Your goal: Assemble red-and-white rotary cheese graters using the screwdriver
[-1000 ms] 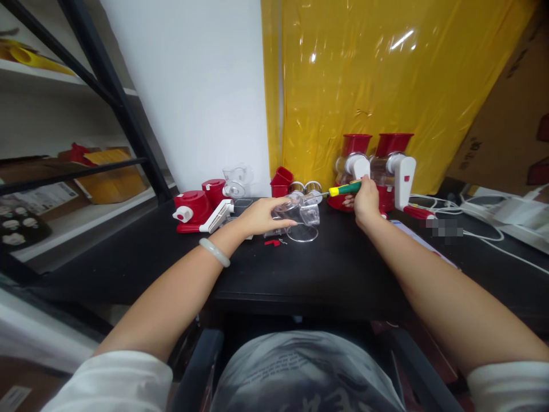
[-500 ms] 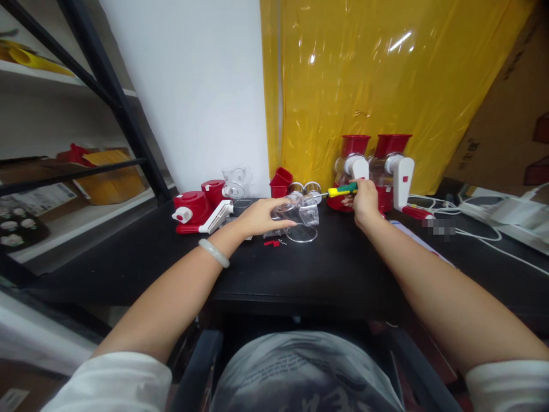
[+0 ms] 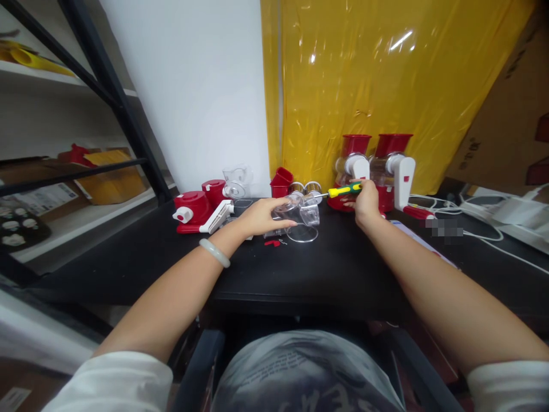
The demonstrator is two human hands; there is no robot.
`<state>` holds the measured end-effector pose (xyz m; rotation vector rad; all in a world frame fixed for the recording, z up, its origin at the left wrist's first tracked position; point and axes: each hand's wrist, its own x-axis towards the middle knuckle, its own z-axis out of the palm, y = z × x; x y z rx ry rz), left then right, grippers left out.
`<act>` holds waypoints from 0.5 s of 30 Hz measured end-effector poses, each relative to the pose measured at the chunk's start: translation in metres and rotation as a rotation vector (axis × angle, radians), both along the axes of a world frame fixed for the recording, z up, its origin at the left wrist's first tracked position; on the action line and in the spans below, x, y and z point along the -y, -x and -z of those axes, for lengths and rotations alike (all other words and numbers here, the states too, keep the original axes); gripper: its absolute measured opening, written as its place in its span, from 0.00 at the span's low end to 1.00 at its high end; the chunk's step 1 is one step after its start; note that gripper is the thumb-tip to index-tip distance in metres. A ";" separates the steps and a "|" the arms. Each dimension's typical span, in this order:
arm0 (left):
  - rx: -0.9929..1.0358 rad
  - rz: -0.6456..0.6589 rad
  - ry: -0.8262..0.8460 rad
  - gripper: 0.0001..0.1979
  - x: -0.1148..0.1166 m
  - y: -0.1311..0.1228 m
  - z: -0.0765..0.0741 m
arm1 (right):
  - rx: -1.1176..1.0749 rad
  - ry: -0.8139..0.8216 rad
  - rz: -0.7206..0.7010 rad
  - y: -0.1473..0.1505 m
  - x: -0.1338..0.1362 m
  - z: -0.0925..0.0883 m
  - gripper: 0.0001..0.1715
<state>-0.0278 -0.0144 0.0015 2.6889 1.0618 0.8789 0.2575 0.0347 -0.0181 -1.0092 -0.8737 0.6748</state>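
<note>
My left hand [image 3: 266, 217] is wrapped round a clear plastic grater housing [image 3: 307, 214], thumb and fingers on either side of it, over the black table. In my right hand [image 3: 366, 203] is a screwdriver [image 3: 343, 190] with a yellow and green handle, lying nearly level. Its shaft points left, and its tip meets the upper right part of the housing; the exact contact is too small to make out. Just in front of the housing lie small red pieces [image 3: 271, 243] and tiny metal screws [image 3: 282, 242]. A clear round rim [image 3: 302, 233] shows below the housing.
Red grater bases [image 3: 193, 209] with a white crank stand at left, beside a clear housing [image 3: 235, 182]. Behind are a red hopper [image 3: 281, 182] and metal drums [image 3: 312, 187]. Two assembled graters [image 3: 393, 166] stand at right, near white cables [image 3: 482, 234]. A black shelf frame [image 3: 98, 63] rises at left.
Almost nothing differs. The green part of the screwdriver handle appears slightly turned in my right hand; the housing stays in my left hand at the same spot.
</note>
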 end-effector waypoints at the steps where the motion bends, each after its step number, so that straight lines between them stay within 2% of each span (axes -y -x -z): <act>1: 0.001 -0.001 0.000 0.30 0.000 0.000 0.000 | -0.007 -0.004 0.000 0.000 0.000 0.000 0.14; 8: 0.009 0.007 0.011 0.30 0.000 0.000 0.001 | 0.015 0.033 0.021 0.002 0.002 -0.003 0.11; 13: 0.006 0.008 0.001 0.30 -0.001 0.000 0.002 | 0.031 0.041 0.047 0.004 0.004 -0.005 0.05; 15: 0.004 0.013 0.002 0.30 -0.002 0.001 0.002 | 0.036 0.021 0.042 0.003 0.003 -0.004 0.07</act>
